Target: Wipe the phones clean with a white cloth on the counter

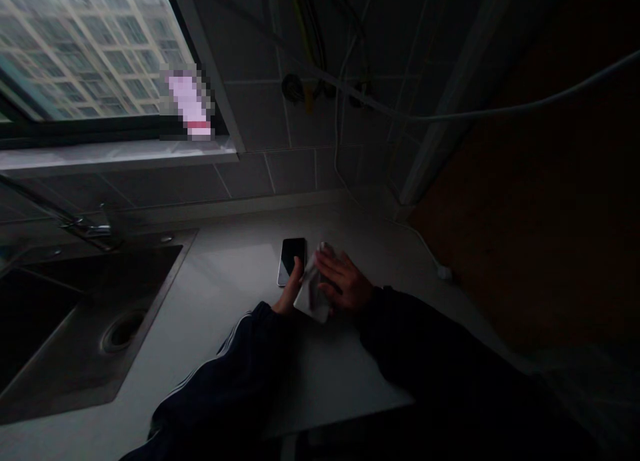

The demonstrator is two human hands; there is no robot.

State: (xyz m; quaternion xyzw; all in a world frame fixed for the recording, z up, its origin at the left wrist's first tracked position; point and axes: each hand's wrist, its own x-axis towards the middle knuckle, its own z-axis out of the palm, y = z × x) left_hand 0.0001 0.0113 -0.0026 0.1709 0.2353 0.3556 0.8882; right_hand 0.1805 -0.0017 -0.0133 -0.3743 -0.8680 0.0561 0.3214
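Note:
A white cloth or tissue [311, 299] lies between my two hands, above the counter. My right hand [353, 284] presses onto it from the right, its fingers bent over the crumpled fabric. From the left, my left hand [287, 295] reaches under the white piece with the thumb sticking up. Its other fingers are hidden, and so is whatever it grips beneath. A dark-screened smartphone [290, 257] rests face up on the counter just beyond my left thumb.
To the left is a steel double sink [150, 314] with a faucet [93, 229]. A pale countertop [220, 294] runs under my hands. A white cable [480, 114] crosses before the tiled wall, and a cord with a plug [443, 272] lies at the right edge. A window [90, 47] is upper left.

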